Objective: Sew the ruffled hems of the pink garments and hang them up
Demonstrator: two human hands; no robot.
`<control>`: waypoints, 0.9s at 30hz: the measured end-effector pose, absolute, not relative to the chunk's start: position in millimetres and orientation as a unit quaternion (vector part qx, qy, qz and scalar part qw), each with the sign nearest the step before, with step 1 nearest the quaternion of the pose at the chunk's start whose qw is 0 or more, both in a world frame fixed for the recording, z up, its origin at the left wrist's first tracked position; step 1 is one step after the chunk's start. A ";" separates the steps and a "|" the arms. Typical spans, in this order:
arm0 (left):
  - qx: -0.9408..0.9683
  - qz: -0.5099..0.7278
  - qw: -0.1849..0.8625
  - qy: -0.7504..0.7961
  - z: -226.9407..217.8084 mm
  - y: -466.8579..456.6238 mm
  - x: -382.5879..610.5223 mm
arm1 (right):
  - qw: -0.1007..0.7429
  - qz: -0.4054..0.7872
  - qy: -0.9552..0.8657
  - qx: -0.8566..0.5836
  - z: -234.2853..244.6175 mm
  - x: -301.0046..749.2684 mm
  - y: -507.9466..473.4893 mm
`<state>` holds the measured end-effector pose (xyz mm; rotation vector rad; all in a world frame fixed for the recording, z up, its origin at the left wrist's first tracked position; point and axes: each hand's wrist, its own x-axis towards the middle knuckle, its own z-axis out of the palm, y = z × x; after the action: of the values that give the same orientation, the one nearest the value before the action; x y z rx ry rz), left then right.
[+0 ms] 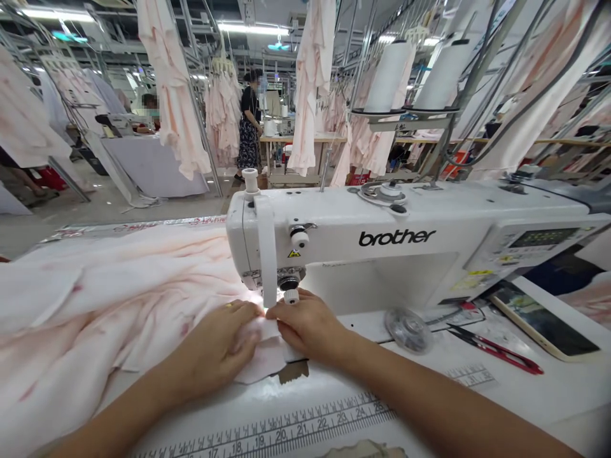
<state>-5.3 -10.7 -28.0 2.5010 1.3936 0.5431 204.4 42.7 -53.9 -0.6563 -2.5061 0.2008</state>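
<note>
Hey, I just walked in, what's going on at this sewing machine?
A person's left hand and right hand are on pale pink fabric, close together at the needle end of a white sewing machine. More pink cloth spreads out to the left, and red-handled snips and a phone lie to the right. I can't tell if it's stitching.

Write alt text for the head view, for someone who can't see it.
A person's left hand and right hand touch pale pink fabric at the needle end of a white sewing machine marked "brother". Red-handled snips and a phone lie to the right; pale pink garments hang behind.
</note>
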 end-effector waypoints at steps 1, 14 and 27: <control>0.857 0.188 0.093 0.471 -29.2 -12.9 -5.1 | 0.273 0.093 -0.926 -0.244 -53.3 205.1 42.7; 0.921 0.192 -0.053 0.335 -34.8 -27.1 11.1 | 0.210 0.076 -0.969 -0.103 -36.2 232.9 51.1; 0.920 0.193 -0.113 0.322 -38.5 -26.0 6.4 | 0.142 0.037 -0.985 -0.092 -39.4 232.6 44.2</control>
<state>6.4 -26.0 -38.5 3.1179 1.0931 0.6554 232.6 44.2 -39.4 -0.2658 -2.8425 0.1073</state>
